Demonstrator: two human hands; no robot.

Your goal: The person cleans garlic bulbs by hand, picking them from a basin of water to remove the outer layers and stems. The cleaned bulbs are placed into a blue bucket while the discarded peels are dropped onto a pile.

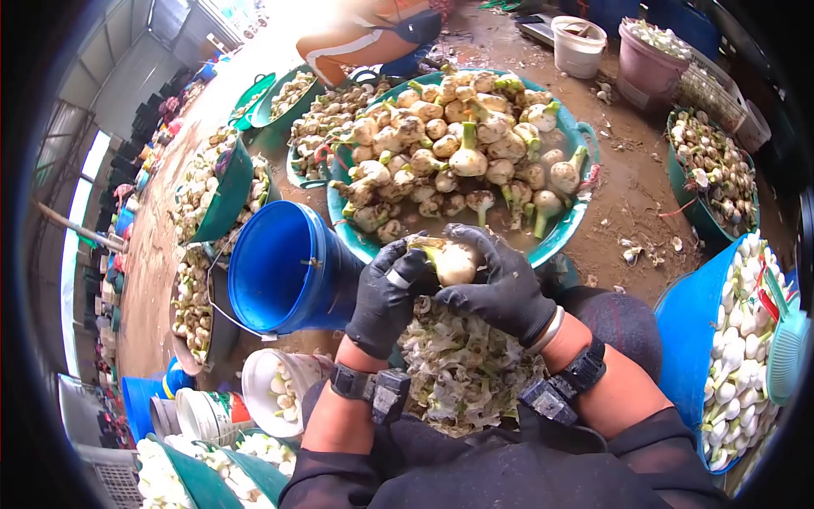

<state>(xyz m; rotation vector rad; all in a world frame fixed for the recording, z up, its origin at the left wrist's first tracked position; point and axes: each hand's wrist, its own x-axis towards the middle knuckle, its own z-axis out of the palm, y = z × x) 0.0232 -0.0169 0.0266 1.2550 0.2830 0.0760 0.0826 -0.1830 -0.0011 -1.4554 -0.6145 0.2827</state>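
White and rounded, one bulb sits between our hands, just short of the near rim of a green tub. Our right hand wraps it from the right, fingers curled about its body; our left hand has its fingers closed at the neck end, though we cannot tell what that palm hides. Both hands wear dark gloves, and we judge that any damp or grit on them could let the bulb slip if the right fingers slacken. Dropped from here, it would probably land in the heap of papery skins below, where its pale colour could hide it. Too hard a tug at the neck might also tear it. Beyond, the tub holds a tall mound of soil-stained bulbs; those near the edge could roll off if we knocked the rim. Beside our left hand is a blue bucket, which a careless elbow might tip. To our right, a blue tub is crowded with white bulbs, and a green strainer rests by them, liable to slide if bumped.
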